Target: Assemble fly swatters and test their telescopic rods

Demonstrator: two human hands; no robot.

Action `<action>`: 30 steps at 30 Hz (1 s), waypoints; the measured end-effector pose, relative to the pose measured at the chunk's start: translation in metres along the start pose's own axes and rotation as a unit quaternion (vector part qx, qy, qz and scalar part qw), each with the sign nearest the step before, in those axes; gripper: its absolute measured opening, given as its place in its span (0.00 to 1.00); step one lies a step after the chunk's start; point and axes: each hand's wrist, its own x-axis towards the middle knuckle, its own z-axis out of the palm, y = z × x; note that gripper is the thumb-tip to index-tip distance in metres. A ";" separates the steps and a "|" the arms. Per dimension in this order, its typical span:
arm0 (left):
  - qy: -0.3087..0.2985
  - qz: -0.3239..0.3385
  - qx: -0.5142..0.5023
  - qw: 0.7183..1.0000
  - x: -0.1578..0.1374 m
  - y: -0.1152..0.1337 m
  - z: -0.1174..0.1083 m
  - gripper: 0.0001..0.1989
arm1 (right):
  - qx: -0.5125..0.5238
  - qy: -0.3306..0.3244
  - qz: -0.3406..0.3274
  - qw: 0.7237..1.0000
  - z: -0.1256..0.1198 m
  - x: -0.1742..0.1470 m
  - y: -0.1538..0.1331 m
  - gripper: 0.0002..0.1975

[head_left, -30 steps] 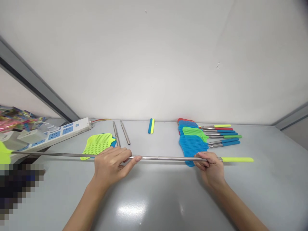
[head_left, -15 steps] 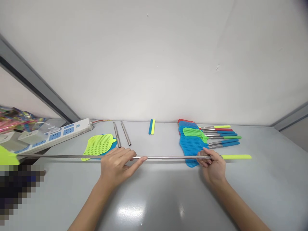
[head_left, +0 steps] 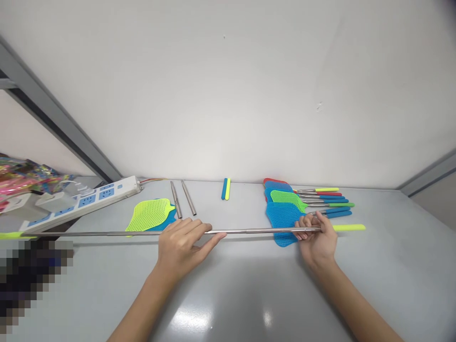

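Note:
A fly swatter with a long, extended telescopic metal rod (head_left: 252, 231) lies level across my view, held above the table. My left hand (head_left: 183, 247) is closed over the middle of this rod, thumb stretched along it. At the other end, my right hand (head_left: 318, 242) grips the rod beside its yellow handle (head_left: 351, 227), fingers curled from below. The swatter's yellow head (head_left: 14, 235) shows nearly edge-on at the left border, partly cut off. Behind my right hand lie several overlapping swatters, a blue head (head_left: 283, 216) on top, with short rods and coloured handles.
A yellow-green swatter head (head_left: 151, 213) overlaps a blue one (head_left: 168, 222) near my left hand. Two metal rods (head_left: 188, 197) lie behind them. Blue (head_left: 224, 189) and yellow (head_left: 228, 189) sleeves rest by the wall. A power strip (head_left: 123, 188) with plugs stands left, near colourful plastic packaging (head_left: 26, 175).
The held swatter has turned about its rod, so its yellow head now appears thin and edge-on. My right hand's fingers have rolled, its thumb now higher. The whole view has shifted slightly.

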 end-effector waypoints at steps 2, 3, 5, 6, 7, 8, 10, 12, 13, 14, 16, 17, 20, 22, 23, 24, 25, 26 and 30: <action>-0.003 -0.003 -0.004 1.000 0.000 0.000 0.001 0.08 | 0.015 0.020 0.005 1.000 -0.004 0.005 -0.005 0.18; -0.004 -0.004 -0.005 1.000 0.000 0.000 0.001 0.08 | 0.026 0.031 0.001 0.999 -0.006 0.007 -0.008 0.18; -0.003 -0.005 -0.007 1.000 0.000 0.001 0.001 0.08 | 0.055 0.053 -0.010 0.997 -0.011 0.012 -0.013 0.17; -0.003 -0.005 -0.007 1.000 0.000 0.001 0.002 0.08 | 0.067 0.060 -0.013 0.996 -0.013 0.014 -0.015 0.17; -0.002 -0.005 -0.007 1.000 0.000 0.002 0.002 0.08 | 0.077 0.064 -0.015 0.995 -0.015 0.015 -0.017 0.17; -0.002 -0.005 -0.008 1.000 0.000 0.002 0.002 0.07 | 0.084 0.067 -0.013 0.994 -0.016 0.016 -0.017 0.17; -0.001 -0.004 -0.007 1.000 0.000 0.002 0.003 0.07 | 0.092 0.070 -0.008 0.993 -0.016 0.016 -0.015 0.17; -0.002 -0.003 -0.008 1.000 0.000 0.001 0.004 0.07 | 0.093 0.072 -0.007 0.993 -0.015 0.014 -0.011 0.17; -0.002 -0.002 -0.008 1.000 -0.001 0.001 0.004 0.07 | 0.091 0.074 -0.011 0.993 -0.013 0.013 -0.008 0.17; -0.001 -0.002 -0.009 1.000 -0.001 0.000 0.005 0.07 | 0.087 0.074 -0.015 0.993 -0.012 0.012 -0.006 0.17; 0.001 -0.001 -0.011 1.000 -0.002 -0.002 0.006 0.07 | 0.079 0.074 -0.020 0.994 -0.009 0.011 -0.003 0.17; 0.002 0.000 -0.010 1.000 -0.002 -0.002 0.006 0.07 | 0.078 0.077 -0.019 0.994 -0.008 0.010 -0.002 0.17; 0.004 0.001 -0.010 1.000 -0.002 -0.003 0.008 0.07 | 0.088 0.095 -0.010 0.991 -0.006 0.010 0.000 0.16; 0.001 -0.001 -0.016 1.000 -0.003 -0.004 0.009 0.06 | 0.097 0.105 -0.005 0.990 -0.007 0.011 0.001 0.15; -0.002 -0.002 -0.020 1.000 -0.003 -0.004 0.010 0.06 | 0.100 0.109 -0.002 0.989 -0.007 0.012 0.002 0.15; -0.004 -0.003 -0.024 1.000 -0.003 -0.004 0.011 0.06 | 0.102 0.113 -0.001 0.988 -0.007 0.012 0.003 0.15; -0.006 -0.004 -0.026 1.000 -0.003 -0.004 0.011 0.06 | 0.102 0.117 0.000 0.988 -0.008 0.013 0.004 0.15; -0.007 -0.004 -0.027 1.000 -0.003 -0.004 0.011 0.06 | 0.100 0.121 0.000 0.988 -0.008 0.013 0.005 0.15; -0.014 -0.007 -0.027 1.000 -0.005 -0.006 0.012 0.06 | 0.088 0.125 -0.006 0.988 -0.009 0.014 0.009 0.13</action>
